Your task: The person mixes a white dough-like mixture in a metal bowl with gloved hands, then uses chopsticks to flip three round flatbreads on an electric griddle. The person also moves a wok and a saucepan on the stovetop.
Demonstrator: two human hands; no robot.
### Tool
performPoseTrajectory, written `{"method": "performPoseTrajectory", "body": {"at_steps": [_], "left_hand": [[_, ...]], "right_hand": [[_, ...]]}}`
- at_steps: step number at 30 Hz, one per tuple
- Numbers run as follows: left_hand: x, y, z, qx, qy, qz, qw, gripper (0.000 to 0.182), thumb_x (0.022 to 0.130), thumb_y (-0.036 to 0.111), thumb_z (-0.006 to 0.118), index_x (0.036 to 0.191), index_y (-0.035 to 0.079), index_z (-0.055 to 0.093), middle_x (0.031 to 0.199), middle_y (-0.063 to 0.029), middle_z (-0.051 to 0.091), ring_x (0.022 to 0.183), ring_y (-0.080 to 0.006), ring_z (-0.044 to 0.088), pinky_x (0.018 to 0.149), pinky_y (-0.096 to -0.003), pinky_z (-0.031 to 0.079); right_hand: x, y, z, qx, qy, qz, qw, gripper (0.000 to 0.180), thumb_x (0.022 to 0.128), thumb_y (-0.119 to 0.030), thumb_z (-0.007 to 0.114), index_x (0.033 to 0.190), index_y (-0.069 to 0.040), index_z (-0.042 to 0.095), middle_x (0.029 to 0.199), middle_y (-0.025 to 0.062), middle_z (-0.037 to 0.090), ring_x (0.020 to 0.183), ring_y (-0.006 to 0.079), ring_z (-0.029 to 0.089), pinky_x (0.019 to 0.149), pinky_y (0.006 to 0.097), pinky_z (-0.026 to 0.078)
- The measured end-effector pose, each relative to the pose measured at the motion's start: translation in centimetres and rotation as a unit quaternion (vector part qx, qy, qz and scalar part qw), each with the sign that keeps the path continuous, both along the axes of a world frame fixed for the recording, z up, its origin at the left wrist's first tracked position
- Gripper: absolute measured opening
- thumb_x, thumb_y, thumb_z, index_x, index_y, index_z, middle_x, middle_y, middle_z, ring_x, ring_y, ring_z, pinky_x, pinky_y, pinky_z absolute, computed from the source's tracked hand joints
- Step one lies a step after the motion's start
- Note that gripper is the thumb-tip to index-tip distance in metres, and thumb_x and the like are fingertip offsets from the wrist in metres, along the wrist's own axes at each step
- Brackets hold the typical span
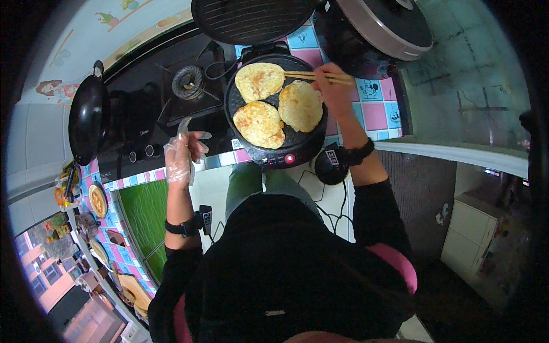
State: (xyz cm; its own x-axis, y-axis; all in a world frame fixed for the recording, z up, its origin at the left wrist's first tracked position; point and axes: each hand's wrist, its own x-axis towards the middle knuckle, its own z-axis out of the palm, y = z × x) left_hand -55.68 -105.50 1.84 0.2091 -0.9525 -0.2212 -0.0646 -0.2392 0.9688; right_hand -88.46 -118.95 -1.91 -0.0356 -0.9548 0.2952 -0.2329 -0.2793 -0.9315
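Three flat, browned pancakes lie in a round black electric griddle [306, 136] with a red-lit button. One pancake [260, 81] is at the upper left, one [259, 125] at the lower left, one [301, 106] at the right. My right hand [333, 88], bare, grips a pair of wooden chopsticks [300, 74] just above the right side of the griddle; their tips reach the edge of the upper left pancake. My left hand [184, 154], in a clear plastic glove, is held apart from the griddle over the stove's front edge, fingers spread, holding nothing.
The griddle's ridged lid [253, 19] stands raised behind it. At the left are a gas stove [141, 98] and a black wok [88, 120]. A large lidded cooker [356, 38] stands at the back right. Plates, a phone [116, 238] and a cutting board [134, 289] line the left counter.
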Motion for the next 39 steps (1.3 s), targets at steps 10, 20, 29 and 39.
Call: {"method": "performPoseTrajectory", "body": {"at_steps": [10,20,29,39], "left_hand": [[-0.5,-0.9,-0.2,0.020,0.014,0.006,1.000,0.043,0.091,0.036,0.040,0.087,-0.002,0.061,0.061,-0.0026,0.056,0.049,-0.0055,0.043,0.045,-0.0198,0.031],[-0.1,-1.2,-0.1,-0.006,-0.004,-0.010,1.000,0.045,0.091,0.037,0.039,0.086,-0.003,0.061,0.060,-0.0029,0.057,0.047,-0.0055,0.043,0.044,-0.0200,0.032],[0.3,-1.2,-0.3,0.016,0.007,-0.012,1.000,0.046,0.090,0.040,0.040,0.089,-0.002,0.060,0.062,-0.0035,0.057,0.049,-0.0070,0.045,0.045,-0.0203,0.032],[-0.4,-1.8,-0.2,0.000,-0.015,-0.027,1.000,0.045,0.092,0.035,0.038,0.086,-0.003,0.061,0.059,-0.0028,0.056,0.047,-0.0056,0.043,0.044,-0.0197,0.031]], "right_hand": [[0.6,-0.2,0.1,0.123,-0.022,-0.031,0.992,0.015,0.077,-0.015,0.061,0.073,-0.002,0.057,0.054,0.0052,0.057,0.043,0.0112,0.056,0.039,0.0239,0.044],[-2.9,-2.6,0.8,0.142,-0.073,-0.135,0.978,0.013,0.080,-0.012,0.057,0.076,0.000,0.055,0.057,0.0067,0.056,0.042,0.0106,0.051,0.039,0.0214,0.040],[-4.3,1.7,1.2,0.120,0.019,-0.006,0.993,0.014,0.082,-0.013,0.057,0.075,0.000,0.056,0.061,0.0053,0.057,0.049,0.0081,0.053,0.043,0.0216,0.042],[-4.1,1.3,0.8,-0.030,0.097,0.036,0.994,0.012,0.080,-0.012,0.060,0.077,-0.001,0.061,0.065,0.0049,0.059,0.054,0.0095,0.054,0.050,0.0223,0.045]]}}
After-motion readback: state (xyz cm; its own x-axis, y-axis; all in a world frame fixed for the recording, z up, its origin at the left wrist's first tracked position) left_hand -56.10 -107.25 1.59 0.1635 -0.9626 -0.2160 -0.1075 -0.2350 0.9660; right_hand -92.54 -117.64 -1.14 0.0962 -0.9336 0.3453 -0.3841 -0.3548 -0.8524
